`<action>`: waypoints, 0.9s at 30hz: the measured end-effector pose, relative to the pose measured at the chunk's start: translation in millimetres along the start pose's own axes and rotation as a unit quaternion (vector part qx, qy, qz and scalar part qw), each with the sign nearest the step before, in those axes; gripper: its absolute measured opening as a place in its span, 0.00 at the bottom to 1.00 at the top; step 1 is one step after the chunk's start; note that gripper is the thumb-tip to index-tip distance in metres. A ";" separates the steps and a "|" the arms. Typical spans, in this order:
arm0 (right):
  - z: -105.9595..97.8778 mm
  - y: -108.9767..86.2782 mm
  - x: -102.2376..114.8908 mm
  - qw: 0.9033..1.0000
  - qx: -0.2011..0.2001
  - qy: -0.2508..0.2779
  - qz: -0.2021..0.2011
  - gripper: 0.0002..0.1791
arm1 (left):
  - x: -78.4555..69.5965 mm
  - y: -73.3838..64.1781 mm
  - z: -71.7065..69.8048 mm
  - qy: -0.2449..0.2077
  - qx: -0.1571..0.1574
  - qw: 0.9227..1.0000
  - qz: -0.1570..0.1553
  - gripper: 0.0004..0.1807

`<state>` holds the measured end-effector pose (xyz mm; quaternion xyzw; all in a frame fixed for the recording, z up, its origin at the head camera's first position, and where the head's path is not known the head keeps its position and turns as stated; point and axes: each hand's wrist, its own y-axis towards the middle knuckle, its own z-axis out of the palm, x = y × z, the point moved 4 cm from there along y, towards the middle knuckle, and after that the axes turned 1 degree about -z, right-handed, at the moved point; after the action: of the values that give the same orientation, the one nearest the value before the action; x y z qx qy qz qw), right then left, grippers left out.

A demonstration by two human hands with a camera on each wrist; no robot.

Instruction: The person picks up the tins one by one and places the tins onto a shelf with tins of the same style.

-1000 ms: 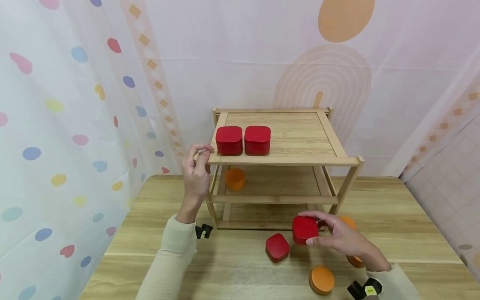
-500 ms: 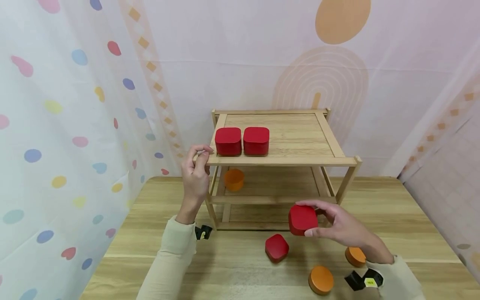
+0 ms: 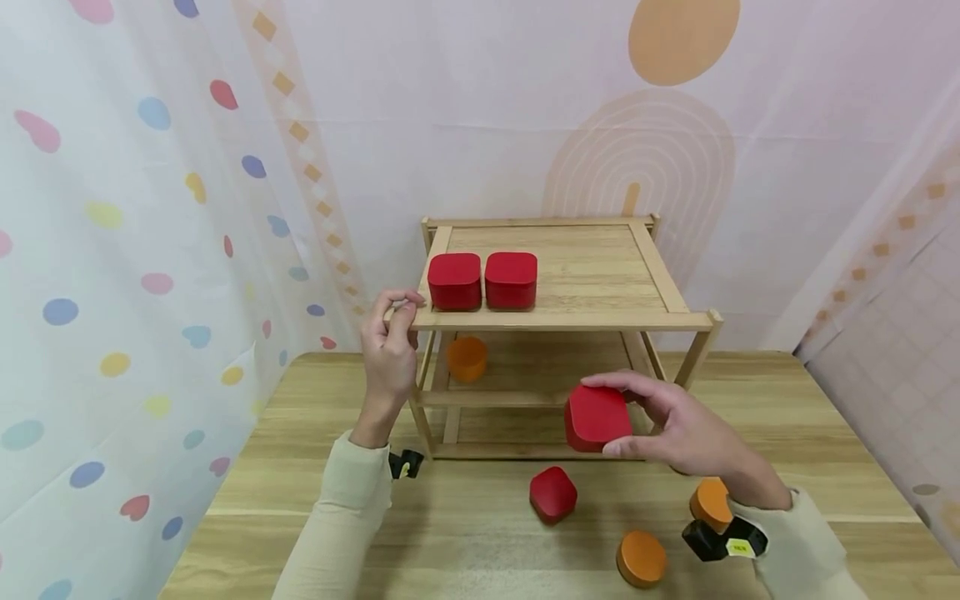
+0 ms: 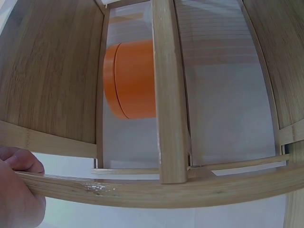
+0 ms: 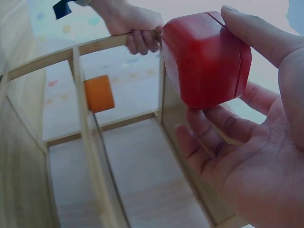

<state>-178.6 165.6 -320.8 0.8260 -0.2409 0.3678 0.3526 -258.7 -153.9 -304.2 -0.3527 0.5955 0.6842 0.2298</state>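
Observation:
My right hand (image 3: 675,425) pinches a red rounded-square box (image 3: 597,417) between thumb and fingers, raised in front of the wooden shelf's lower tiers. In the right wrist view, a lid seam runs round this red box (image 5: 204,59). At the shelf's front left corner, my left hand (image 3: 390,350) grips the top frame of the wooden shelf (image 3: 600,275). Two matching red boxes (image 3: 454,282) stand side by side on the top tier, near that hand. An orange round box (image 3: 467,359) sits on the middle tier at the left; the left wrist view shows its lidded side (image 4: 130,80).
On the table before the shelf lies a smaller red box (image 3: 553,495). Two orange round boxes lie to its right, one nearer (image 3: 641,559) and one partly behind the right wrist (image 3: 711,503). A patterned curtain (image 3: 480,108) hangs behind the shelf.
My right hand has lifted the red box off the table, upward and slightly left, toward the shelf. The left hand keeps its grip on the shelf corner.

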 end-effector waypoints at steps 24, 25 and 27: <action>-34.4 44.9 49.3 0.998 -0.026 0.016 -0.056 0.35 | 0.0 0.2 -0.2 0.004 0.000 1.000 -0.003 0.12; -35.7 46.4 49.7 0.998 -0.028 0.018 -0.055 0.35 | 0.2 0.2 -0.2 0.003 0.001 1.000 -0.002 0.12; -38.8 50.2 50.7 0.998 -0.035 0.022 -0.056 0.34 | 0.3 0.2 -0.2 0.001 0.002 1.000 -0.001 0.12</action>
<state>-197.5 156.2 -242.4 0.8168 -0.1995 0.3574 0.4066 -258.9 -154.1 -304.3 -0.3538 0.5969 0.6821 0.2309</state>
